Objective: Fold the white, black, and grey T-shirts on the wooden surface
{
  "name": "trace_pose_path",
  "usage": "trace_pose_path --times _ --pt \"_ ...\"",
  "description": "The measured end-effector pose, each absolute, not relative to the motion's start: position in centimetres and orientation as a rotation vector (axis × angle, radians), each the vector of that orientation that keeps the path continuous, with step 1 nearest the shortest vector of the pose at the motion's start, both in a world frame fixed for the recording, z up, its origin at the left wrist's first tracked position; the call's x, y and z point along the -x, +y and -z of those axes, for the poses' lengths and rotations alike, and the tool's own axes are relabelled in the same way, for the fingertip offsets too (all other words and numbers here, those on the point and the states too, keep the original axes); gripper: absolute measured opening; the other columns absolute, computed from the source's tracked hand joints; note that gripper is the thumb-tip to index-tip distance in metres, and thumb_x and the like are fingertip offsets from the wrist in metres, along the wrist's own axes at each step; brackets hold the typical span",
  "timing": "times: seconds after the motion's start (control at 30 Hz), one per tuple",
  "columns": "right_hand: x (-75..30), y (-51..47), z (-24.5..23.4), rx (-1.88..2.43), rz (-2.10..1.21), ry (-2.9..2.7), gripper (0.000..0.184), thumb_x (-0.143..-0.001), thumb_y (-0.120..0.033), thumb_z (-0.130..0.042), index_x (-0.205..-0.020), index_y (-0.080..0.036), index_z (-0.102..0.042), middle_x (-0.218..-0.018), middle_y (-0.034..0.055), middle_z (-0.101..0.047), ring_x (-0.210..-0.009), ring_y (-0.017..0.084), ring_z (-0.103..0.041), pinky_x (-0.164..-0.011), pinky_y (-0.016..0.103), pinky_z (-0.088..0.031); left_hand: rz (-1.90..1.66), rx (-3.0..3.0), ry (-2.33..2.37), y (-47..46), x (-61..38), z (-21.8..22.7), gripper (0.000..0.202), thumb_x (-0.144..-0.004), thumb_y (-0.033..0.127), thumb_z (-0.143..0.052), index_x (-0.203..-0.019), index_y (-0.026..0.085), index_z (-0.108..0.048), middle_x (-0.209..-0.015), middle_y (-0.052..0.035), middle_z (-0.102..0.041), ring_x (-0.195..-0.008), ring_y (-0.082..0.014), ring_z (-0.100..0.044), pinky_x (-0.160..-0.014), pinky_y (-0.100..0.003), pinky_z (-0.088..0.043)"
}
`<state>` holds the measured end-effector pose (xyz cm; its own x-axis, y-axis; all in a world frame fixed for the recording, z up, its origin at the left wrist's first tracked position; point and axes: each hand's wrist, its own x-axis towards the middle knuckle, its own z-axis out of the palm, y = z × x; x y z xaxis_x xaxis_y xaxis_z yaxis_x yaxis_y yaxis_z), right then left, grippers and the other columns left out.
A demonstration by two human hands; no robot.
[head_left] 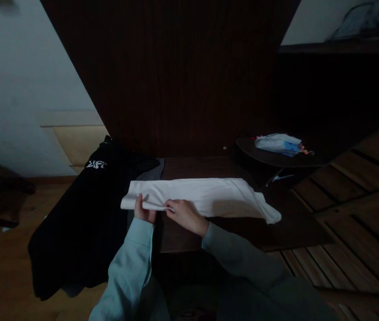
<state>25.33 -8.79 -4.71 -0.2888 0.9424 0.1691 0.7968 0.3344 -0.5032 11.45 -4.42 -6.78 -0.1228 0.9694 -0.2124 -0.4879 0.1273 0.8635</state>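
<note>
A white garment (pixel 205 196), folded into a long band, lies across a dark wooden table (pixel 229 234). My left hand (pixel 144 211) grips its near edge close to the left end, fingers curled under the cloth. Just to the right, my right hand (pixel 184 215) pinches the same near edge. Both of my sleeves are light grey-blue. The garment's right end trails to a loose point near the table's middle right.
A black garment with white lettering (pixel 85 223) hangs over the table's left end, a grey piece (pixel 151 174) beside it. A small round dark table (pixel 276 156) at the back right carries a white-and-blue bundle (pixel 279 143). Wooden slats (pixel 359 196) run along the right.
</note>
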Motion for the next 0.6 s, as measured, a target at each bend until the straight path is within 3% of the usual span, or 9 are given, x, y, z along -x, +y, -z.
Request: trace_pose_path --times 0.17,0.3,0.4,0.6 --pt "-31.4 -14.7 5.6 1.310 -0.514 -1.624 0.018 -0.080 -0.028 -0.048 -0.089 -0.021 -0.062 -0.095 0.0037 -0.066 -0.089 0.015 -0.061 -0.082 0.026 -0.047 -1.326 -0.799 1.060 -4.0 -11.9 6.6 0.041 -0.065 0.049 -0.042 -0.091 0.021 -0.055 -0.091 -0.0071 -0.065 -0.107 -0.0248 -0.054 -0.089 -0.040 -0.047" --pt "-42.3 -20.2 8.8 1.508 -0.359 -0.688 0.018 -0.074 -0.035 -0.052 -0.080 -0.020 -0.058 -0.080 0.0058 -0.065 -0.075 0.017 -0.062 -0.071 0.030 -0.051 -1.340 -0.736 1.092 -4.5 -11.8 6.5 0.039 -0.063 0.035 -0.042 -0.097 0.023 -0.055 -0.085 -0.0033 -0.066 -0.105 -0.0232 -0.056 -0.092 -0.037 -0.046" --pt "-49.7 -23.2 12.8 1.469 -0.439 -0.191 0.011 -0.065 -0.029 -0.053 -0.072 -0.021 -0.054 -0.069 0.0061 -0.062 -0.063 0.016 -0.061 -0.063 0.029 -0.052 -1.383 -0.677 1.143 -4.5 -12.3 5.7 0.037 -0.064 0.030 -0.040 -0.097 0.022 -0.055 -0.084 -0.0021 -0.067 -0.103 -0.0214 -0.057 -0.092 -0.034 -0.046" --pt "-54.0 -23.3 17.8 1.567 -0.936 -0.225 0.013 -0.068 -0.034 -0.052 -0.067 -0.022 -0.054 -0.065 0.0062 -0.062 -0.060 0.017 -0.062 -0.055 0.029 -0.054 -1.349 -0.853 1.209 -4.1 -12.2 5.1 0.028 -0.067 0.031 -0.034 -0.083 0.020 -0.054 -0.073 -0.0031 -0.064 -0.095 -0.0218 -0.059 -0.090 -0.033 -0.046"
